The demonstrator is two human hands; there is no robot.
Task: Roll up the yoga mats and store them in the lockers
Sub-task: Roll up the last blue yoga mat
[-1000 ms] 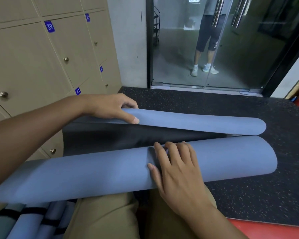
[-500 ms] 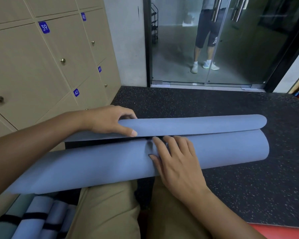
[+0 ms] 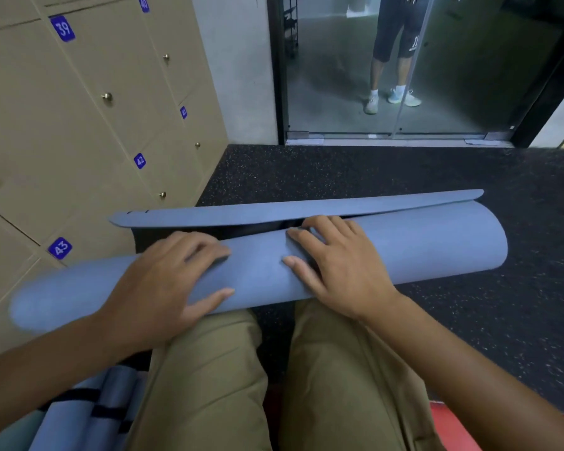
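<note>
Rolling of the blue yoga mat (image 3: 404, 245) is nearly finished. The roll is kept across the knees, above the dark floor (image 3: 404, 170), with only a short loose flap (image 3: 290, 208) left on the far side. The left hand (image 3: 163, 281) is laid over the roll with bent fingers, and the right hand (image 3: 336, 265) is pressed flat on it, fingers almost straight. Next, the flap probably must be wound in tightly. The lockers (image 3: 88, 125) at the left are all closed, so one must be opened first.
</note>
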